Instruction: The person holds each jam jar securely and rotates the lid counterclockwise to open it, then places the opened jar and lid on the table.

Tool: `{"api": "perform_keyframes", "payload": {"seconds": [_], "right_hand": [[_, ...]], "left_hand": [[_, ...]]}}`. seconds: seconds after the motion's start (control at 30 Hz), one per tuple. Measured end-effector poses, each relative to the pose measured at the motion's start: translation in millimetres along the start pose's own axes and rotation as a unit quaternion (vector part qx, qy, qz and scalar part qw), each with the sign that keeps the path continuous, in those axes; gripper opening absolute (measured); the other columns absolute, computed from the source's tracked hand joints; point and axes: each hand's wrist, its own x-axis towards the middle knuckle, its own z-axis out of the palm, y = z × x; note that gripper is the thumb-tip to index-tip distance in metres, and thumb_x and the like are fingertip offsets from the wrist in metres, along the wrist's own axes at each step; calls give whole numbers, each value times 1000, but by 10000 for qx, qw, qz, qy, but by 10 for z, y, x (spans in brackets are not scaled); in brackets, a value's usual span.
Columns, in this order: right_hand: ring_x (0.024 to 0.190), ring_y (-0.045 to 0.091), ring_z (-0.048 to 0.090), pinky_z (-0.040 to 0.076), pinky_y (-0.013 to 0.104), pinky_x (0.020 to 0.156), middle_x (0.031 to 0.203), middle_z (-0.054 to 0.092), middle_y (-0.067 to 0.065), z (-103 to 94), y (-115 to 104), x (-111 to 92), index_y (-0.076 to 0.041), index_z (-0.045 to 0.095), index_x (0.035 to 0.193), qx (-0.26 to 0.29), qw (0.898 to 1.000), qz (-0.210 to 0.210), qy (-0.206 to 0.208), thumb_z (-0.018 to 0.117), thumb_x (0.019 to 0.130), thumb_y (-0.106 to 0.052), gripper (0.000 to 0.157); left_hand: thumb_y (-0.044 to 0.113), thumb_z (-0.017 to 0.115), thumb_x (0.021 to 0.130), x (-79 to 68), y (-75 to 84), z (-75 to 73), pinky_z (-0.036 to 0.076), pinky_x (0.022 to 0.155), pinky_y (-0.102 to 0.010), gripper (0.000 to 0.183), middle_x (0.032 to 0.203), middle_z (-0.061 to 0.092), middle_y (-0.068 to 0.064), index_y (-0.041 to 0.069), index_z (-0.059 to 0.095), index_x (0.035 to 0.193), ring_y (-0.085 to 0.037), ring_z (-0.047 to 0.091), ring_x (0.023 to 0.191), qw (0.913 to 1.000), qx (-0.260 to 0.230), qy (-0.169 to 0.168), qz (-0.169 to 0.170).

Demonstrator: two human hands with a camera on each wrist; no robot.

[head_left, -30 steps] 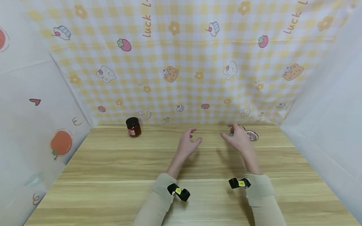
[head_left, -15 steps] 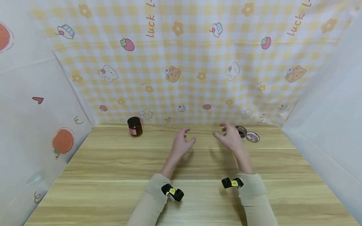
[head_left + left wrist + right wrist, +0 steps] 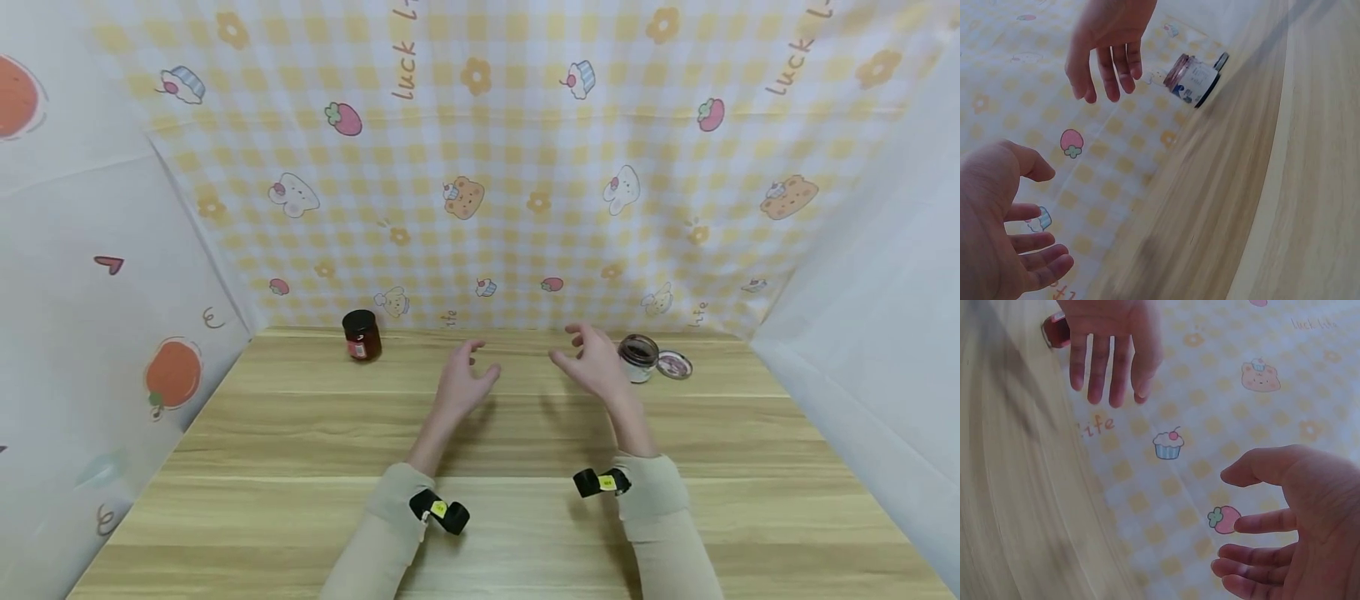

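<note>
My left hand hovers over the middle of the wooden table, fingers loosely bent with nothing in them. To its right my right hand is held the same way, palm facing the left one, a gap between the two. Just beyond the right hand stands an uncapped glass jar with dark residue inside; the left wrist view shows its label. The jar's lid lies beside it on the right. A dark red jar with a black cap stands at the back left, apart from my left hand.
A yellow checked cloth with cartoon prints hangs behind the table. White sheets close off both sides. A black camera band sits on each wrist.
Both hands have shifted left together, keeping their loose shape. The open jar, mostly behind the right hand before, now shows fully. The view has turned slightly.
</note>
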Motion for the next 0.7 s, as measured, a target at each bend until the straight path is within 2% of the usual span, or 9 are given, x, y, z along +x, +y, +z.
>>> {"api": "perform_keyframes", "payload": {"seconds": [0.23, 0.7], "right_hand": [[97, 37, 62, 52, 50, 81, 115, 61, 23, 76, -115, 52, 1, 55, 136, 228, 9996, -191, 13, 68, 92, -31, 56], [101, 37, 63, 52, 50, 85, 119, 61, 24, 247, -285, 145, -1, 54, 138, 303, 9990, -221, -245, 69, 93, -31, 56]], "left_hand": [[18, 72, 90, -10, -42, -147, 46, 98, -54, 53, 139, 50, -22, 4, 55, 138, -42, 52, 121, 9999, 38, 142, -84], [18, 72, 90, -35, -205, -464, 45, 100, -53, 55, 140, 49, -22, 4, 53, 140, -43, 51, 122, 9988, 211, 403, -174]]}}
